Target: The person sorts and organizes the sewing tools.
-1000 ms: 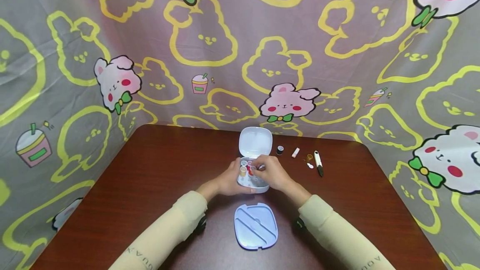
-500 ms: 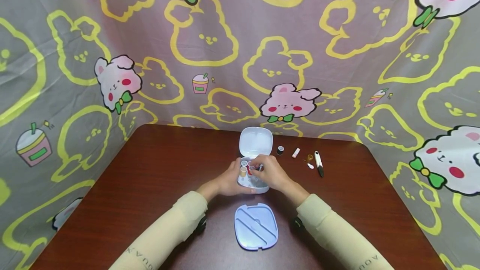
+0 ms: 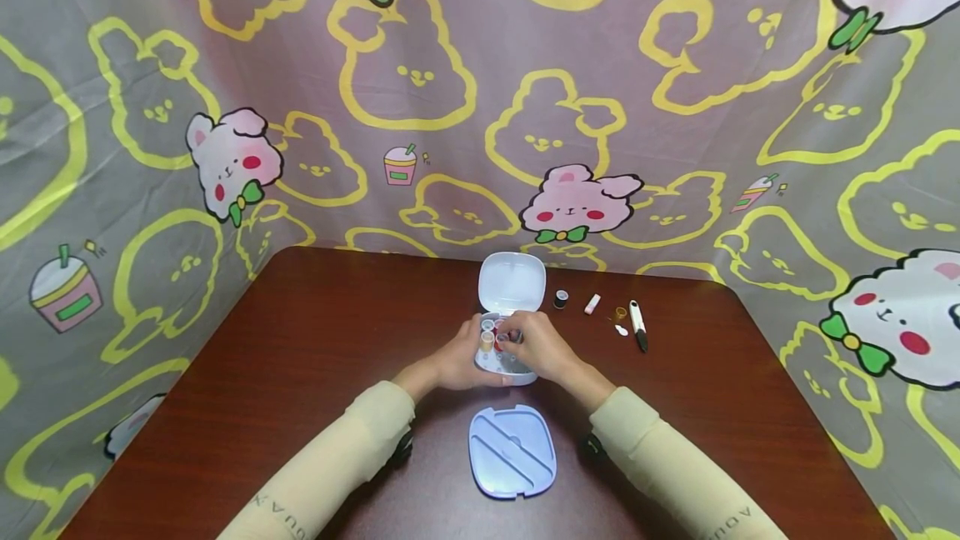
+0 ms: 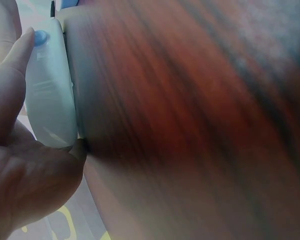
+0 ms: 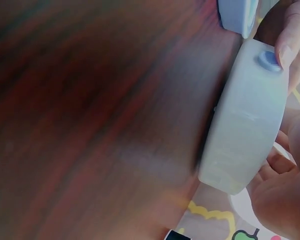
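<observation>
A white sewing box (image 3: 520,378) stands on the table with its lid (image 3: 512,282) tipped back. My left hand (image 3: 453,362) grips its left side; in the left wrist view the thumb (image 4: 20,55) lies along the front wall beside a blue button (image 4: 40,38). Over the right part of the box, my right hand (image 3: 546,347) pinches a red thread spool (image 3: 500,344) with thumb and forefinger, low among the pegs. A tan thread spool (image 3: 487,342) and further spools stand beside it. In the right wrist view the box wall (image 5: 242,115) hides the fingertips of the right hand (image 5: 285,195).
A blue divided tray (image 3: 513,452) lies in front of the box. To the right of the lid are a black thread spool (image 3: 561,299), a small white-and-pink piece (image 3: 592,304), a little yellowish ring (image 3: 620,313), a white bit (image 3: 621,330) and a white-and-black thread snipper (image 3: 637,326).
My right hand and the red spool have shifted slightly left and lower into the box. The left hand keeps its hold on the box.
</observation>
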Action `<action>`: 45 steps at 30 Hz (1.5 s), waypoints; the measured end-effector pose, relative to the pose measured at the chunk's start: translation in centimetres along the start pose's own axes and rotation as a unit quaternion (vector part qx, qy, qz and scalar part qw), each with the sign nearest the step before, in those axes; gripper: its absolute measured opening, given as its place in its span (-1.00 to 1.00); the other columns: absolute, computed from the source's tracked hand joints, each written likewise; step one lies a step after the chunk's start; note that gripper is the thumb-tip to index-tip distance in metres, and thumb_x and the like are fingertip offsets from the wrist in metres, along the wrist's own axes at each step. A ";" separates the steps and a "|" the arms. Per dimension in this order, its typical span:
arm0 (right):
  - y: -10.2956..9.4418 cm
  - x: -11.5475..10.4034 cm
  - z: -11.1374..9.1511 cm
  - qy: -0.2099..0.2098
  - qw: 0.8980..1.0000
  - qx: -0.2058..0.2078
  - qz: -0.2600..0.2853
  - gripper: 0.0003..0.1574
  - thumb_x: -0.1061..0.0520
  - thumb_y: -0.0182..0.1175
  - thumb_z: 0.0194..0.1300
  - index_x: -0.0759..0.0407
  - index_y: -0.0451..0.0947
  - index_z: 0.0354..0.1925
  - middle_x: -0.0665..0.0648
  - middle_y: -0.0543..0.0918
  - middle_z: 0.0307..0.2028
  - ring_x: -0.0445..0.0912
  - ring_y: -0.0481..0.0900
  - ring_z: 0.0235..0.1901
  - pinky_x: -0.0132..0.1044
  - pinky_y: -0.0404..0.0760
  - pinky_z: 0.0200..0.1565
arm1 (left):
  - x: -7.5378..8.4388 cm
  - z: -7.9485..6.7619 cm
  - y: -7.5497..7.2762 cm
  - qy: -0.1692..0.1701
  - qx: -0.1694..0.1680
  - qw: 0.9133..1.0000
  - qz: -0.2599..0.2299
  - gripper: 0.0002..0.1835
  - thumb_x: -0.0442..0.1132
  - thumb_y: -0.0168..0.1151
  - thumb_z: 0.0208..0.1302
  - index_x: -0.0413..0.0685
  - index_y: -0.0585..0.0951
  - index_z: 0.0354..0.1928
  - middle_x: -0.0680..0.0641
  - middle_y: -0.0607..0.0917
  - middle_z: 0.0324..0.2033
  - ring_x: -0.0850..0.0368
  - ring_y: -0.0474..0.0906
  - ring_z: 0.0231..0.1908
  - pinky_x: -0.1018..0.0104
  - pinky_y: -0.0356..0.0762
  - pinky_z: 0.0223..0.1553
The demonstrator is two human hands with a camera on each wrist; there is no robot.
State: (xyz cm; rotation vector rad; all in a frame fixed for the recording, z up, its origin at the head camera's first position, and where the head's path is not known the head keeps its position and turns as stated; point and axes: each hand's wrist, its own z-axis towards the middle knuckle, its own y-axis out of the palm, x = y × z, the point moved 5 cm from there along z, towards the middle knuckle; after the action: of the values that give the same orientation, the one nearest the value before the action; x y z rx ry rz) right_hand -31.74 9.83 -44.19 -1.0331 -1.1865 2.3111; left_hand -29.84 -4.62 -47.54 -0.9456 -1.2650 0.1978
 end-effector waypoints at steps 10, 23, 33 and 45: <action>0.1 0.0 0.0 -0.011 0.999 -0.003 -0.037 -0.84 0.26 0.49 0.16 0.21 0.80 -0.23 0.10 0.67 -0.34 -0.06 0.59 -0.38 -0.34 0.55 -0.34 | 0.2 -0.2 -0.1 -0.005 -0.003 1.000 0.003 0.34 0.12 0.57 0.07 -0.41 -0.16 0.54 -0.42 0.21 0.35 -0.13 0.36 0.24 0.02 0.38 0.29; -0.4 -0.4 -0.1 0.013 0.999 -0.016 -0.025 -0.78 0.25 0.48 0.19 0.25 0.77 -0.16 0.10 0.66 -0.41 -0.06 0.61 -0.39 -0.29 0.58 -0.32 | 0.2 -0.3 -0.1 -0.007 -0.005 1.000 0.000 0.34 0.13 0.57 0.06 -0.39 -0.15 0.55 -0.40 0.19 0.37 -0.14 0.33 0.27 0.02 0.37 0.31; -1.4 0.0 -0.3 0.035 0.999 -0.018 -0.017 -0.74 0.21 0.48 0.19 0.24 0.77 -0.12 0.10 0.69 -0.38 0.00 0.64 -0.33 -0.25 0.60 -0.29 | 0.3 -0.2 -0.2 -0.012 -0.007 1.000 0.001 0.34 0.15 0.56 0.06 -0.35 -0.15 0.55 -0.36 0.21 0.35 -0.12 0.36 0.24 0.03 0.40 0.28; -2.1 0.6 -0.8 0.046 0.999 -0.013 -0.016 -0.77 0.21 0.49 0.18 0.27 0.76 -0.17 0.14 0.72 -0.30 0.02 0.66 -0.26 -0.18 0.65 -0.21 | 0.3 -0.2 -0.2 -0.014 -0.002 1.000 0.001 0.31 0.15 0.58 0.05 -0.32 -0.10 0.54 -0.32 0.26 0.29 -0.09 0.38 0.20 0.04 0.42 0.25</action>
State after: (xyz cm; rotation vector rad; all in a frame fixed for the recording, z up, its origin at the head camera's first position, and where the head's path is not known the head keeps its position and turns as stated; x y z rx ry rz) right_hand -31.55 11.88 -43.06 -1.1084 -1.1905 2.2061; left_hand -29.59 -4.66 -47.16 -0.9502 -1.2896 0.2106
